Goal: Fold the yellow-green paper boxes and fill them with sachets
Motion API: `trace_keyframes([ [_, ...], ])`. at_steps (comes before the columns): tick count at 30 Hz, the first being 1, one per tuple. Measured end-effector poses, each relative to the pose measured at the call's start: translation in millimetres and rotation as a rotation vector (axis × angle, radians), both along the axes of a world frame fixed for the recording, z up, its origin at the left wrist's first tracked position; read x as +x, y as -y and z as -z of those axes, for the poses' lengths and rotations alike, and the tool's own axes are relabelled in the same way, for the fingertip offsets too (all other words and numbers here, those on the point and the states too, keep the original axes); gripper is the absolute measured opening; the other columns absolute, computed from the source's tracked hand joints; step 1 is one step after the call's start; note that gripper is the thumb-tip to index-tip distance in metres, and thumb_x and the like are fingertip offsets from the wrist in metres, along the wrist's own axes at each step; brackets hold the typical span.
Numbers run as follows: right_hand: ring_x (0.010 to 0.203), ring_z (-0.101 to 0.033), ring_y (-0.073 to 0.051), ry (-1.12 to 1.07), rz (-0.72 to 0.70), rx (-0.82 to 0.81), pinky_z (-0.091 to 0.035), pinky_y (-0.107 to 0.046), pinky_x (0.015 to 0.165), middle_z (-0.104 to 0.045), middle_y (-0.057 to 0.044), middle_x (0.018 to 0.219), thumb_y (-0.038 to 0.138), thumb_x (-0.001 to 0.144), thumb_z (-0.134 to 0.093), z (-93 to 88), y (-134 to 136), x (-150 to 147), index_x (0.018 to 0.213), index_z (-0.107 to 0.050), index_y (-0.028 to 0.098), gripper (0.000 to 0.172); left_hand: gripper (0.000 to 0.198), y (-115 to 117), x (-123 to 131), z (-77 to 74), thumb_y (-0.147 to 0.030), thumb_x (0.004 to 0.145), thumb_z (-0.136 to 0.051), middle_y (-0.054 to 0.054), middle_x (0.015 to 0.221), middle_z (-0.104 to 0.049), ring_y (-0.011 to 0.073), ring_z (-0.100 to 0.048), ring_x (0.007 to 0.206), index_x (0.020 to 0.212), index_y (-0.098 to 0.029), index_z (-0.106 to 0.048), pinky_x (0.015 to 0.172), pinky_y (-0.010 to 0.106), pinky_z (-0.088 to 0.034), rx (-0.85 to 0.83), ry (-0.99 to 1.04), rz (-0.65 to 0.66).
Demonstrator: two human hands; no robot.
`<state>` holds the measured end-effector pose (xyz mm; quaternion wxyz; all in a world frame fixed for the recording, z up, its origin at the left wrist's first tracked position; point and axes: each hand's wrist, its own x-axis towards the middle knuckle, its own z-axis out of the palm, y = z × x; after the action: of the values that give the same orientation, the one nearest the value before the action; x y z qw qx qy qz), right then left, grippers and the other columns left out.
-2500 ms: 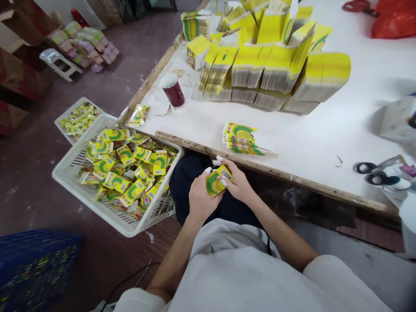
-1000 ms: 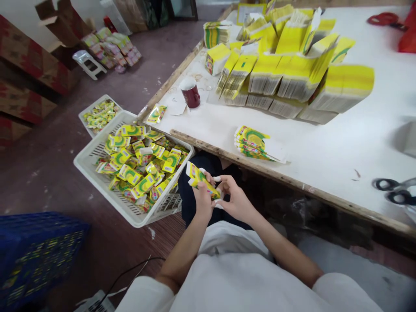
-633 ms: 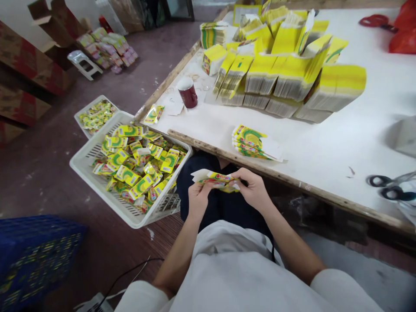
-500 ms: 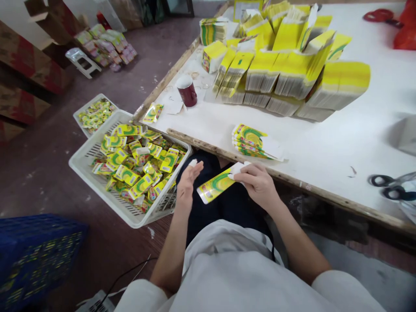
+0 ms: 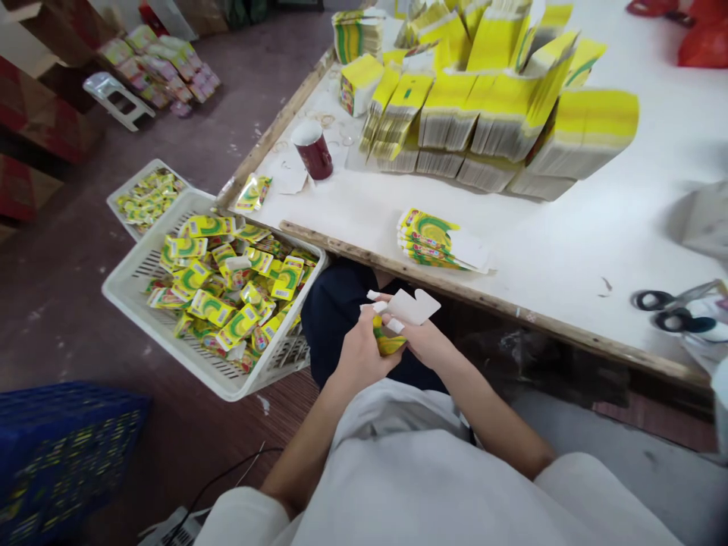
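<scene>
Both hands meet over my lap around one printed carton [image 5: 389, 343], yellow and green outside with white flaps standing up. My left hand [image 5: 364, 350] is closed on its left side, and my right hand [image 5: 424, 340] grips its right side. White wrapping covers some of my fingertips. On the table edge ahead lies a small fanned stack of flat cartons [image 5: 428, 236]. To the left, a white plastic basket [image 5: 130, 299] holds many yellow-green packets [image 5: 209, 307].
The white table [image 5: 364, 220] has a wooden edge and bears bundled flat cartons [image 5: 483, 114], a maroon mug [image 5: 312, 152], a single packet [image 5: 253, 192] and black-handled scissors [image 5: 676, 307]. A second basket [image 5: 122, 201], a blue crate [image 5: 68, 455] and a stool [image 5: 119, 102] stand on the floor.
My left hand, open and apart before, has come right and closed on the carton. The carton, flat and extended earlier, is now bent between both hands with its white flaps up.
</scene>
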<state>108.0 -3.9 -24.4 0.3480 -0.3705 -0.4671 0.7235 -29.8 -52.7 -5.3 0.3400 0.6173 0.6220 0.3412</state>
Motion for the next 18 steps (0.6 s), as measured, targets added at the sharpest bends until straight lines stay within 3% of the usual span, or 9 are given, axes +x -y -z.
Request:
trace_keyframes([
  [3,0.116,-0.063,-0.031,-0.04,0.019,0.049,-0.049,-0.052,0.102,-0.063,-0.012,0.132,0.055,0.084,-0.064,-2.9,1,0,0.138,-0.05,0.024,0.064,0.056,1,-3,0.8,-0.028,0.065,-0.076,0.003,0.092,-0.063,0.0236,-0.068,0.078,0.113,-0.024,-0.046,0.067,0.032,-0.05,0.025,-0.028,0.003],
  [6,0.134,-0.05,-0.031,0.095,0.021,0.374,-0.039,-0.051,0.113,-0.049,-0.013,0.148,0.046,0.086,-0.066,-6.5,8,3,0.145,-0.045,0.024,0.067,0.061,-1,-5,2.6,-0.022,0.064,-0.073,-0.001,0.085,-0.059,0.0196,-0.063,0.068,0.115,-0.023,-0.041,0.062,0.03,-0.047,-0.011,0.006,0.033],
  [9,0.142,-0.04,-0.025,0.229,-0.041,0.643,-0.034,-0.046,0.118,-0.041,-0.007,0.155,0.026,0.093,-0.052,-8.8,13,5,0.147,-0.044,0.028,0.054,0.072,-5,-5,6.5,-0.018,0.061,-0.071,0.006,0.099,-0.059,0.0215,-0.064,0.077,0.125,-0.02,-0.037,0.068,0.034,-0.05,0.054,0.035,-0.004],
  [12,0.139,-0.044,-0.023,0.302,0.078,0.718,-0.037,-0.044,0.116,-0.045,-0.005,0.152,0.017,0.096,-0.04,-8.2,10,8,0.144,-0.048,0.031,0.051,0.075,-8,-6,8.3,-0.012,0.056,-0.071,0.014,0.12,-0.055,0.0306,-0.06,0.107,0.125,-0.019,-0.042,0.091,0.045,-0.048,0.18,-0.051,-0.089],
  [14,0.139,-0.044,-0.024,0.333,0.13,0.731,-0.038,-0.045,0.116,-0.043,-0.007,0.153,0.017,0.096,-0.041,-6.7,5,11,0.144,-0.049,0.03,0.05,0.068,-8,-10,6.7,-0.013,0.057,-0.072,0.013,0.117,-0.058,0.0331,-0.058,0.112,0.12,-0.021,-0.049,0.096,0.049,-0.046,0.174,-0.13,-0.118],
  [18,0.143,-0.038,-0.027,0.347,-0.07,0.783,-0.041,-0.045,0.112,-0.032,-0.009,0.159,0.02,0.094,-0.05,-2.9,-6,21,0.136,-0.058,0.028,0.043,0.061,-6,-24,-1.3,-0.022,0.064,-0.077,0.01,0.109,-0.066,0.0299,-0.065,0.101,0.12,-0.022,-0.053,0.089,0.044,-0.051,0.116,-0.158,-0.07],
])
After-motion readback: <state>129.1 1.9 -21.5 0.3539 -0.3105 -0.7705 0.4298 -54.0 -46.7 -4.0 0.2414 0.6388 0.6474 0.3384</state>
